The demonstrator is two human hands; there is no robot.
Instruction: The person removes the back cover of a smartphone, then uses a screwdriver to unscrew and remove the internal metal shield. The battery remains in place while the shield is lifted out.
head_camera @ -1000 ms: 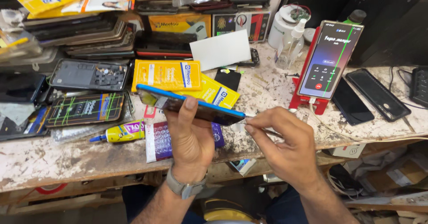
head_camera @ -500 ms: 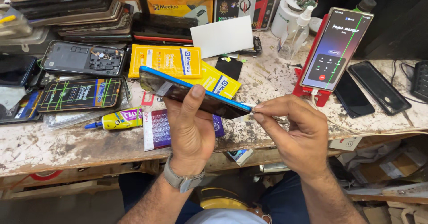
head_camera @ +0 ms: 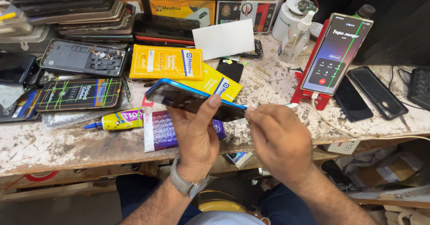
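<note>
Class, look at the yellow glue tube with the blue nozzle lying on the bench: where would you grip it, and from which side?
Grip the yellow glue tube across its wide middle body, coming from above. It lies flat on the worn workbench, nozzle pointing left, so the thin tip offers little hold. The near side looks free; a purple bubble-wrap pouch lies close on the right.

We're in a phone repair workshop: scarred bench (head_camera: 277, 79), stacked handsets (head_camera: 67, 7), an opened phone back (head_camera: 83, 57), boxed spare parts (head_camera: 165, 62), glue tube (head_camera: 117, 119), phone on red stand (head_camera: 337, 54).
</note>
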